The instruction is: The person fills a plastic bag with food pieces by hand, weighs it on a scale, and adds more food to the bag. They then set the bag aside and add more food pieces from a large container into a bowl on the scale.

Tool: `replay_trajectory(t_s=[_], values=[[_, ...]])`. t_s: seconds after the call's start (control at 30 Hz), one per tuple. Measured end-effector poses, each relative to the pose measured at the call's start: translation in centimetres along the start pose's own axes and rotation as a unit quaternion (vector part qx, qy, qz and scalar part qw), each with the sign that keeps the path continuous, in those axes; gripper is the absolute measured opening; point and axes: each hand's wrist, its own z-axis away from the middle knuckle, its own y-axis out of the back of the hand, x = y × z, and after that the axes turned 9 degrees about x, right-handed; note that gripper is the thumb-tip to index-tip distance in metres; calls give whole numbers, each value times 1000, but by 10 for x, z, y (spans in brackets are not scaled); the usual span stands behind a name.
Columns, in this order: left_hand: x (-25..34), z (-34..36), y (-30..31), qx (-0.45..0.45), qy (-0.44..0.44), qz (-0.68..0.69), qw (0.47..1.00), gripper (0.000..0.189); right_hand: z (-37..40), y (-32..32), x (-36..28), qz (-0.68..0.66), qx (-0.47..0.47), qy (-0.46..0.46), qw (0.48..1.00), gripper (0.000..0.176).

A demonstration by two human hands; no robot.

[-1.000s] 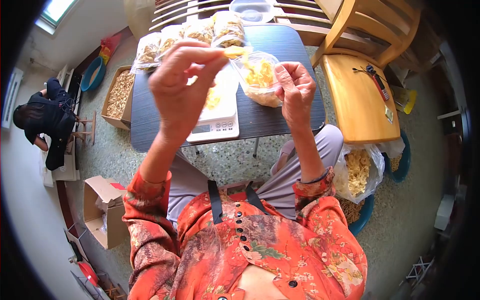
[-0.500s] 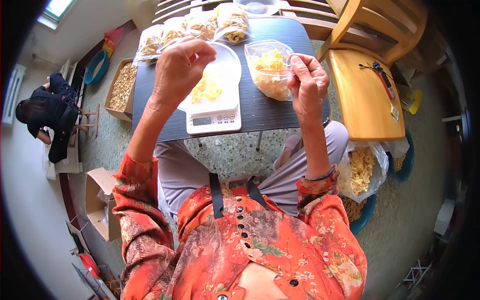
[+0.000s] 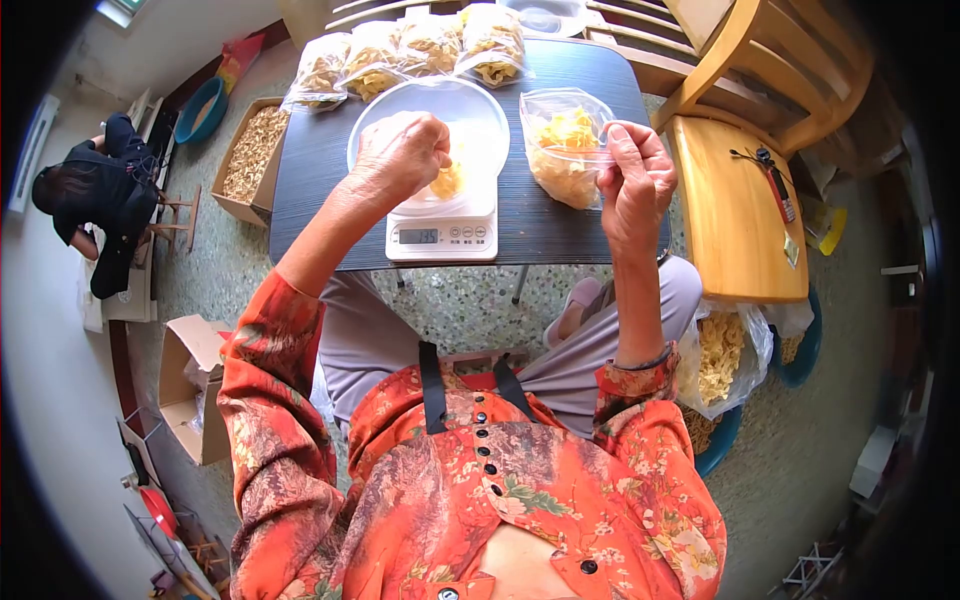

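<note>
My left hand point(image 3: 402, 155) is closed in a fist over the clear round bowl point(image 3: 480, 115). Whatever its fingers hold, if anything, is hidden. Some yellow dried flakes point(image 3: 449, 182) show in the bowl beside the fist. The bowl sits on a white kitchen scale point(image 3: 470, 246) with a lit digital display. With thumb and fingers, my right hand point(image 3: 637, 178) pinches the right edge of a clear zip bag point(image 3: 562, 185). That bag stands on the dark table, its mouth parted, partly filled with yellow flakes.
Several filled clear bags point(image 3: 430, 48) line the far edge of the dark table point(image 3: 320, 205). A wooden chair point(image 3: 725, 230) stands on the right, above a bag of flakes point(image 3: 722, 355). At left are a cardboard box of dried pieces point(image 3: 255, 155) and a seated person point(image 3: 105, 210).
My left hand has moved right and lower over the bowl, its fingers curling into a fist. My right hand keeps its grip on the bag. The whole view has shifted slightly.
</note>
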Motion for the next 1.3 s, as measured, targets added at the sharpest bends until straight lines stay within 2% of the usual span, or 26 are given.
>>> replay_trajectory(t_s=[0.1, 0.17, 0.33, 0.43, 0.47, 0.53, 0.57, 0.67, 0.8, 0.87, 1.03, 1.07, 1.13, 1.17, 1.27, 1.3], values=[[2, 1, 4, -8, 20, 7, 1000, 13, 1, 0, -2, 3, -4, -4, 1000, 10], [0, 6, 12, 80, 23, 40, 996, 11, 1, -2, -2, 4, 2, -2, 1000, 10], [1, 15, 37, 172, 15, 128, 977, 7, 1, 0, -1, 6, -5, 2, 1000, 10], [5, 19, 41, 340, -23, 245, 907, 7, 2, -1, -2, 8, -7, 4, 1000, 9], [5, 19, 39, 342, -26, 243, 907, 7, 3, -2, -2, 13, -6, 4, 1000, 9], [7, 17, 38, 416, 59, 361, 832, 9, 3, -1, -1, 11, -8, 5, 1000, 9], [9, 17, 40, 421, 94, 408, 804, 11, 3, -1, -1, 14, -9, 3, 1000, 9], [13, 11, 44, 449, 71, 440, 775, 12, 3, -2, -3, 16, -3, 2, 1000, 9], [38, 1, 52, 428, 55, 456, 779, 12, 3, -1, -3, 7, -3, 1, 1000, 8], [53, -10, 55, 440, 21, 468, 766, 10, 3, -3, -3, -6, -17, 4, 1000, 7], [85, -31, 39, 416, -47, 470, 777, 10, 1, 0, -4, -10, -26, -6, 1000, 6], [89, -33, 31, 411, -14, 449, 794, 9, 1, 1, -4, -10, -24, -5, 1000, 6], [93, -35, 13, 378, -29, 423, 823, 10, 0, 1, -5, -23, -26, 2, 999, 6], [95, -37, 6, 394, -80, 392, 828, 10, 0, 1, -6, -23, -24, 2, 999, 6], [101, -28, 0, 346, -124, 313, 875, 9, -2, 3, -8, -11, -18, 1, 1000, 7], [100, -24, 2, 293, -130, 293, 901, 5, -2, 3, -9, -5, -14, -1, 1000, 8]])
